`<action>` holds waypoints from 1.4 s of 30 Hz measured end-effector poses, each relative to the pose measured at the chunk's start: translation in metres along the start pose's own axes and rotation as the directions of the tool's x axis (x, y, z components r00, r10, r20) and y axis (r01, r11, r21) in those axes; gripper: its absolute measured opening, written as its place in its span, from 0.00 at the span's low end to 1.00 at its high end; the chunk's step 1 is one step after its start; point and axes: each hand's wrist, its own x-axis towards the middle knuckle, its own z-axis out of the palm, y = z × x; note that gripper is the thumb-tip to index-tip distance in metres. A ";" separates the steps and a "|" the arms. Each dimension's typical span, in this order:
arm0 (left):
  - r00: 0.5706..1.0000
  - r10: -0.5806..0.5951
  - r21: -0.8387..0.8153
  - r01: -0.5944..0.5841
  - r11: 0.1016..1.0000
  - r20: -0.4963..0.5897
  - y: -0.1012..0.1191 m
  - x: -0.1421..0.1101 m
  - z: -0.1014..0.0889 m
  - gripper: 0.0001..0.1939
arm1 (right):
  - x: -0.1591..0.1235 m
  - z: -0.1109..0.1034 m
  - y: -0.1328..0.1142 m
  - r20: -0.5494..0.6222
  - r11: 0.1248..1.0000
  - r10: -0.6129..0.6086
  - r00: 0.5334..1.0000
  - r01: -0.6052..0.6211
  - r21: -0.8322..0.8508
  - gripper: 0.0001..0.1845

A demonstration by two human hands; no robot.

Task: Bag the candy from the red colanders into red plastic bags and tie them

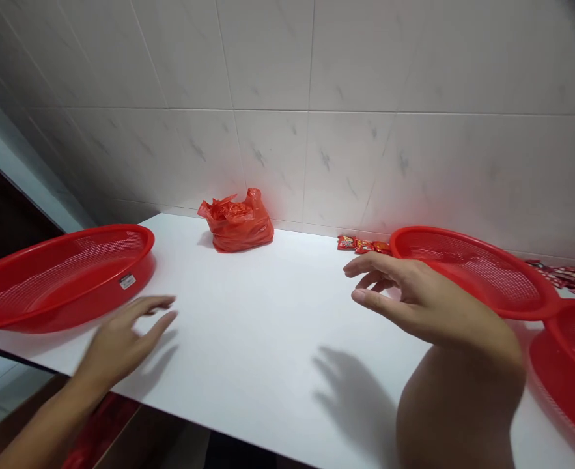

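Observation:
My left hand (124, 339) hovers over the near left part of the white table (248, 326), fingers apart and holding nothing. Closest to it is a large red plastic basket (106, 286) with perforated sides and a small white label. On the right, my right hand (404, 290) is raised above the table with thumb and fingers spread, nothing between them, and its shadow falls on the tabletop. Just beyond it lie several small red packets (363, 245) in a row. A second red basket (482, 260) stands behind my right wrist.
A crumpled red plastic bag (241, 225) sits against the tiled wall (277, 150). Another red basket (555, 365) is at the right edge, overlapped by the one behind it. Dark red and white packets (570, 277) are heaped at the far right. The table's front edge runs below my hands.

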 end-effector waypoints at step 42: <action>0.867 -0.045 -0.773 -0.419 0.476 -0.497 0.169 0.185 0.054 0.16 | -0.020 -0.018 -0.011 -0.036 0.991 0.131 0.991 -0.130 0.033 0.17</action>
